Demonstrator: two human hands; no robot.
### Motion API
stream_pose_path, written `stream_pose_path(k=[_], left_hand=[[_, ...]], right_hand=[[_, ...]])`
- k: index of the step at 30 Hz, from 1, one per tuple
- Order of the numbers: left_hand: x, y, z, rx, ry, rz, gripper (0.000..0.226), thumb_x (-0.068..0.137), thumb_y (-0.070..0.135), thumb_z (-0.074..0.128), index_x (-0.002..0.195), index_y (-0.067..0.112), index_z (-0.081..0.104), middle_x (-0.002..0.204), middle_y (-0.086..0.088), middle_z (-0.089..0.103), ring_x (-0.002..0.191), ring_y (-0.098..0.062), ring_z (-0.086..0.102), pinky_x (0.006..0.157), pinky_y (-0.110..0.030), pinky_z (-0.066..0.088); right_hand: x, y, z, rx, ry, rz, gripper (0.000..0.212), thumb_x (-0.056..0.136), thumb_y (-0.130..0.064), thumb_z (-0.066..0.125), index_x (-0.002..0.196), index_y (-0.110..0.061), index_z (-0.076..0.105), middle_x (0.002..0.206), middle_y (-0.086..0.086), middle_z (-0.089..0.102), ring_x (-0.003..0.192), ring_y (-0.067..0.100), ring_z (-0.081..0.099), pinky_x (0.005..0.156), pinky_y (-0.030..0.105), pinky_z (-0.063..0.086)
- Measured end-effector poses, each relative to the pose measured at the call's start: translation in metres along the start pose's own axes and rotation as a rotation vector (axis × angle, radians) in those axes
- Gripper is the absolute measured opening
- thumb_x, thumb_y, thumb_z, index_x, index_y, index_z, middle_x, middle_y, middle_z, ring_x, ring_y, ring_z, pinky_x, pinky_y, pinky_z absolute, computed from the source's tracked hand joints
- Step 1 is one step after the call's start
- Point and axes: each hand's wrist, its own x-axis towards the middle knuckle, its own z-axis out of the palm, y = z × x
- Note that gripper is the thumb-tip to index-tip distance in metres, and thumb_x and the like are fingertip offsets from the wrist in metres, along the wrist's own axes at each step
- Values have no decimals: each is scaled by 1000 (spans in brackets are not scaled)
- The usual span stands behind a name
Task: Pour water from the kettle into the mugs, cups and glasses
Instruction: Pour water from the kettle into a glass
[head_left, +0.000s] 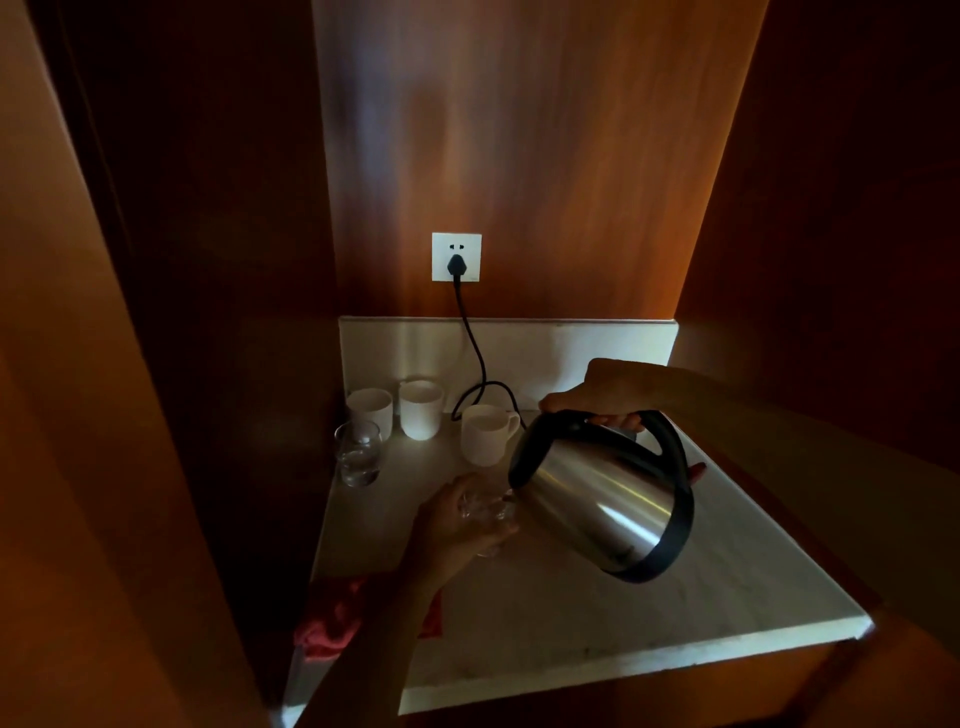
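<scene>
Right now I am tipping the kettle with my right hand, whose fingers are curled tight around the black handle on top, so that hand is fully closed on it. My left hand is wrapping around a clear glass low on the marble counter; the fingers are bent about its wall, gripping it, though I cannot tell whether its base is resting on the counter or lifted. What I am watching is the spout: the kettle's long axis is slanting down and to my left, and its dark lip is sitting just over the glass rim, touching or nearly so. The light is dim and I cannot make out a stream. The glass lies to the left of the kettle, with my left hand already on it, so I judge the pour needs only more tilt from the right wrist. Further back on the left I am seeing 3 white mugs and a second glass with water in it. A red cloth is lying at the counter's near left corner under my left forearm.
</scene>
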Motion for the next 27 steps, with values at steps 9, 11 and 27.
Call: stream_pose_path(k=[9, 11, 27], left_hand=[[-3, 7, 0, -15, 14, -3, 58, 63, 33, 93, 105, 53, 58, 106, 17, 69, 98, 4, 65, 65, -9, 53], [-4, 9, 0, -22, 21, -4, 58, 64, 33, 93, 111, 46, 62, 105, 17, 68, 96, 4, 64, 61, -6, 50], [4, 16, 1, -28, -98, 7, 33, 67, 10, 86, 92, 17, 65, 90, -11, 69, 65, -28, 63, 56, -40, 49]], right_hand=[[-7, 15, 7, 60, 87, -29, 57, 80, -62, 68, 58, -11, 55, 37, -2, 49, 28, 13, 42, 41, 18, 38], [-9, 20, 10, 70, 121, -24, 59, 79, -63, 68, 59, -9, 57, 36, -3, 50, 28, 12, 45, 39, 18, 39], [-5, 69, 22, 311, 437, 24, 66, 85, -65, 61, 53, -8, 52, 37, -1, 49, 33, 9, 49, 49, 22, 44]])
